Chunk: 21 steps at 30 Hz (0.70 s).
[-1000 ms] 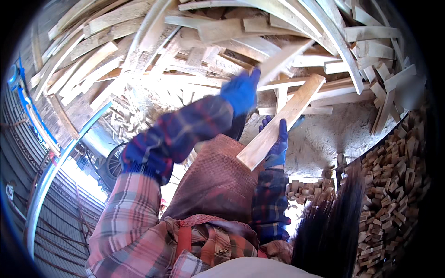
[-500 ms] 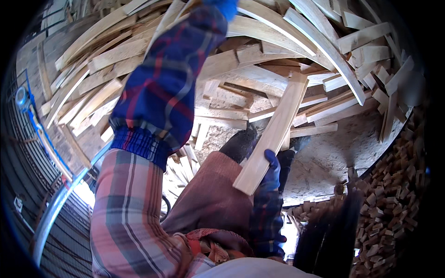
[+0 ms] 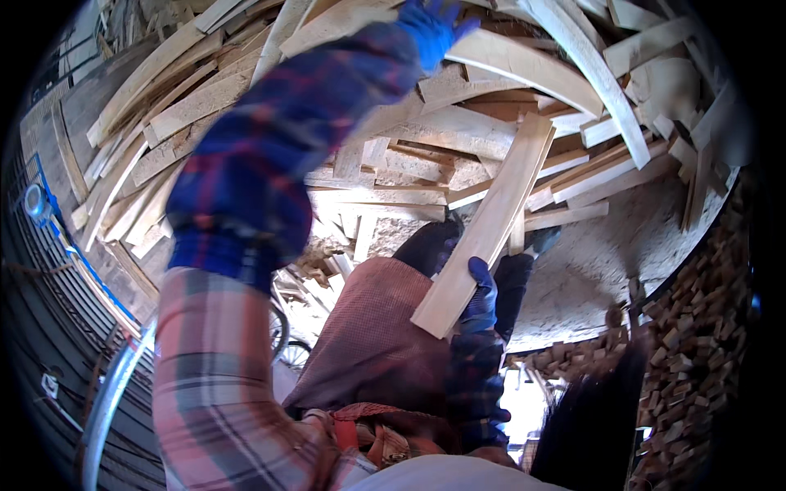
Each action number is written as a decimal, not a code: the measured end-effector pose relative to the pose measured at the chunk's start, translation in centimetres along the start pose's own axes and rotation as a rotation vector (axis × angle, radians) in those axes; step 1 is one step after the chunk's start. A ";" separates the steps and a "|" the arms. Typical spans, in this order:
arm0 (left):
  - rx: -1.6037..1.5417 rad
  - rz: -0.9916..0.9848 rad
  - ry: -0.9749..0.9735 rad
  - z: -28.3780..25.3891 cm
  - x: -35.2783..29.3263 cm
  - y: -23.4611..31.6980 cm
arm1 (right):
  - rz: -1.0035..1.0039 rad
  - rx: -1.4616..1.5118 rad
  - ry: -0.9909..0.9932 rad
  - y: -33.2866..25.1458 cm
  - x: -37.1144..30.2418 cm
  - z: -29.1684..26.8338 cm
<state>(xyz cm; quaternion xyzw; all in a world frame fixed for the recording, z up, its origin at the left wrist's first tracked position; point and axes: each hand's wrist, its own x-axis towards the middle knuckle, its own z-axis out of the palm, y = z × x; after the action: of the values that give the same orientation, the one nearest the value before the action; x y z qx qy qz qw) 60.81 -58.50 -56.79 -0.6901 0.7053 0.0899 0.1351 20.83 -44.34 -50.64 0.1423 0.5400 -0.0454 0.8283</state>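
Note:
My right hand [image 3: 480, 296], in a blue glove, grips the lower part of a pale wooden board [image 3: 493, 221]. The board slants up and away in front of my legs, its far end over the pile. My left hand [image 3: 431, 31], in a brighter blue glove, reaches out to the top of the view with fingers spread. It is right beside the near end of another light board [image 3: 528, 69] on the pile. Whether it touches that board I cannot tell. A plaid sleeve with a blue checked cuff cover [image 3: 278, 139] hides part of the pile.
Loose wooden boards [image 3: 201, 106] lie heaped across the far side. Small cut blocks [image 3: 688, 352] are stacked at the right. A metal pole [image 3: 115, 401] and ribbed sheeting stand at the left. Bare ground [image 3: 573, 286] shows right of my legs. Dark hair hangs at lower right.
My left hand has come rightward and a little nearer, its fingers now spread in view. My right hand and its board have stayed nearly in place. The view has shifted slightly.

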 end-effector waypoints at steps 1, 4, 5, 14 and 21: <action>0.174 -0.008 0.105 2.2 -1.8 0.4 | 0.010 -0.015 -0.034 0.1 0.3 1.1; 0.005 -0.069 -0.163 5.2 -1.9 0.5 | 0.064 -0.016 -0.056 0.3 0.2 2.2; -0.050 -0.131 -0.223 5.1 -2.4 1.8 | 0.056 -0.033 -0.026 0.3 -0.2 2.3; -2.270 -0.835 -0.988 -6.8 -26.6 13.8 | 0.119 -0.171 0.101 1.0 -9.4 5.5; -2.839 -1.140 -0.576 -10.1 -28.7 25.2 | -0.357 -0.787 0.203 4.7 -10.7 9.3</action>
<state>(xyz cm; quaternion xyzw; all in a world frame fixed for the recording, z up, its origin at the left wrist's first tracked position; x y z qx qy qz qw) 35.33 -33.68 -39.69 -0.3747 -0.3497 0.7227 -0.4637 25.65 -43.33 -36.56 -0.2755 0.6110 0.0356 0.7413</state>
